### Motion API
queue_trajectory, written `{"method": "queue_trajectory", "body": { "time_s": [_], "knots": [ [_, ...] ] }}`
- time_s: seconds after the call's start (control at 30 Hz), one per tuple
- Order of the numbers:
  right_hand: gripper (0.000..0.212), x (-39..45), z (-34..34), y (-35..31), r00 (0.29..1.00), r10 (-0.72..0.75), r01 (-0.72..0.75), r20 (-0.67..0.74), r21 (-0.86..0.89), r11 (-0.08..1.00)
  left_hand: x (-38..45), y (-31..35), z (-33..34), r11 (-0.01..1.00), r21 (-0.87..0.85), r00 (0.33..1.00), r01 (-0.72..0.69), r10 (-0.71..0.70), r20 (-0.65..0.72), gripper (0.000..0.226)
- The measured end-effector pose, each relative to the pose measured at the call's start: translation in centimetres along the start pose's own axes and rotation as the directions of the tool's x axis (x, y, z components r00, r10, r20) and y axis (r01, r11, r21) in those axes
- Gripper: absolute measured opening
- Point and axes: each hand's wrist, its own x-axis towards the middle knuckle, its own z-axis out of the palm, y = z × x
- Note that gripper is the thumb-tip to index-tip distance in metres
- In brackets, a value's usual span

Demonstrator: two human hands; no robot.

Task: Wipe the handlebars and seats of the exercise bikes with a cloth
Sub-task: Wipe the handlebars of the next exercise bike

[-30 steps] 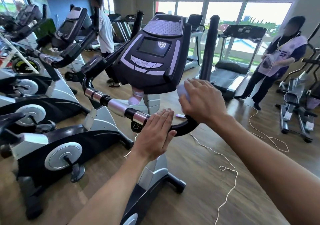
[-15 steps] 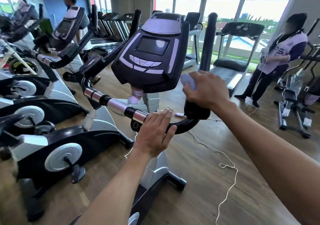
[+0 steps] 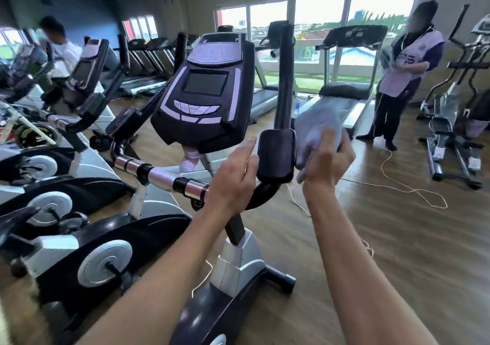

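While the left hand [image 3: 233, 177] rests flat, fingers straight, on the handlebar [image 3: 159, 175] near its bend, the right hand [image 3: 327, 159] has its grip clamped on the cloth [image 3: 315, 130], bunched just beside the elbow pad [image 3: 275, 156] and the upright bar [image 3: 285, 79]. Cloth looks just off the pad, blurred, contact unclear. To wipe well: probably wrap cloth round the upright bar, stroke full length, cover pad face and edges, left hand steadying the bar. Seat not in view, likely undone. Farther: console [image 3: 204, 92], more bikes [image 3: 66, 159] at left, cable [image 3: 403, 185] on floor, treadmill [image 3: 344, 92], a person [image 3: 403, 79] by windows.
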Motion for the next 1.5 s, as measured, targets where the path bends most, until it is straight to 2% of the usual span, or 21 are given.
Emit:
{"method": "queue_trajectory", "body": {
  "time_s": [0.07, 0.13, 0.2, 0.3, 0.37, 0.47, 0.53, 0.7, 0.8, 0.87, 0.9, 0.93, 1.0, 1.03, 1.13, 1.2, 1.23, 1.3, 1.37, 1.43, 1.5],
  "knots": [
    [0.024, -1.1, -0.9, 0.0, 0.963, 0.262, -0.24, -0.064, 0.233, 0.942, 2.1, 1.3, 0.1, 0.998, -0.068, 1.0, 0.006, -0.004, 0.029, 0.053],
    [0.02, -3.3, -1.7, 2.1, 0.961, 0.268, -0.249, -0.062, 0.221, 0.943, 3.8, 2.1, 0.4, 0.996, -0.081, 0.995, 0.047, -0.039, 0.091, 0.055],
    [0.036, -6.1, -1.5, 4.1, 0.973, 0.227, -0.218, -0.029, 0.192, 0.957, 4.6, 2.2, 1.2, 0.995, -0.059, 0.986, 0.083, -0.073, 0.15, 0.054],
    [0.055, -7.2, 0.4, 3.7, 0.951, 0.263, -0.217, -0.164, 0.253, 0.943, 4.4, 2.1, 2.6, 0.983, -0.138, 0.985, 0.121, -0.102, 0.142, 0.06],
    [0.045, -6.0, 1.3, 3.5, 0.948, 0.245, -0.171, -0.201, 0.328, 0.929, 4.4, 1.7, 2.7, 0.972, -0.185, 0.984, 0.147, -0.124, 0.13, 0.05],
    [0.03, -2.7, 1.8, 5.0, 0.914, 0.403, -0.335, -0.047, 0.472, 0.816, 4.5, 1.2, 2.6, 0.956, -0.242, 0.982, 0.168, -0.139, 0.131, 0.043],
    [0.027, -4.0, 1.3, 4.7, 0.89, 0.455, -0.397, -0.035, 0.432, 0.81, 4.3, 1.4, 2.8, 0.948, -0.271, 0.983, 0.169, -0.141, 0.121, 0.043],
    [0.037, -7.6, 1.1, 2.7, 0.943, 0.268, -0.191, -0.197, 0.338, 0.921, 4.4, 1.1, 2.9, 0.943, -0.289, 0.984, 0.163, -0.135, 0.114, 0.044],
    [0.034, -3.9, 0.9, 2.8, 0.972, 0.212, -0.186, -0.102, 0.218, 0.958, 4.8, 1.3, 2.0, 0.924, -0.343, 0.983, 0.169, -0.134, 0.124, 0.052],
    [0.042, -3.5, -0.2, 2.6, 1.0, -0.004, 0.004, -0.001, 0.015, 1.0, 4.8, 1.7, 1.6, 0.87, -0.441, 0.975, 0.223, -0.193, 0.112, 0.048],
    [0.048, -3.9, -0.8, 2.4, 0.975, -0.192, 0.205, 0.109, -0.116, 0.972, 4.8, 1.9, 1.3, 0.849, -0.469, 0.97, 0.244, -0.215, 0.115, 0.048],
    [0.053, -4.2, -1.4, 2.5, 0.879, -0.389, 0.451, 0.274, -0.218, 0.865, 4.8, 1.8, 1.1, 0.845, -0.476, 0.969, 0.245, -0.215, 0.117, 0.051],
    [0.056, -3.3, -1.9, 2.6, 0.608, -0.54, 0.775, 0.582, -0.287, 0.563, 4.7, 1.3, 0.6, 0.844, -0.479, 0.971, 0.24, -0.212, 0.113, 0.061],
    [0.056, -2.4, -1.4, 2.1, 0.544, -0.5, 0.821, 0.674, -0.307, 0.48, 4.7, 1.1, 0.2, 0.839, -0.481, 0.966, 0.255, -0.245, 0.085, 0.061],
    [0.055, -0.1, 1.0, -0.2, 0.572, -0.234, 0.809, 0.786, -0.493, 0.32, 4.8, 1.4, 0.3, 0.817, -0.508, 0.946, 0.274, -0.325, -0.013, 0.055],
    [0.052, -0.2, 1.8, -0.7, 0.541, -0.189, 0.837, 0.819, -0.503, 0.215, 4.4, 1.8, 0.6, 0.781, -0.557, 0.937, 0.283, -0.348, -0.012, 0.058],
    [0.053, -0.7, 1.3, -0.6, 0.491, -0.174, 0.868, 0.854, -0.461, 0.184, 4.0, 1.7, 0.6, 0.772, -0.566, 0.935, 0.289, -0.355, -0.007, 0.062],
    [0.06, -1.6, -0.7, -0.2, 0.31, -0.186, 0.949, 0.932, -0.293, 0.117, 2.8, 1.1, 0.1, 0.795, -0.535, 0.94, 0.285, -0.34, -0.005, 0.07],
    [0.06, -0.9, -2.2, -0.1, 0.175, -0.181, 0.981, 0.968, -0.155, 0.12, 1.7, 0.5, -0.4, 0.789, -0.536, 0.932, 0.299, -0.362, -0.014, 0.069],
    [0.059, 0.3, -1.2, -1.1, 0.191, -0.117, 0.974, 0.975, -0.173, 0.148, 0.8, -0.4, -1.1, 0.789, -0.539, 0.92, 0.296, -0.387, -0.06, 0.071],
    [0.059, 1.1, 1.5, -1.8, 0.303, -0.046, 0.946, 0.952, -0.294, 0.14, -0.3, -1.4, -2.0, 0.794, -0.526, 0.903, 0.304, -0.417, -0.108, 0.059]
  ]
}}
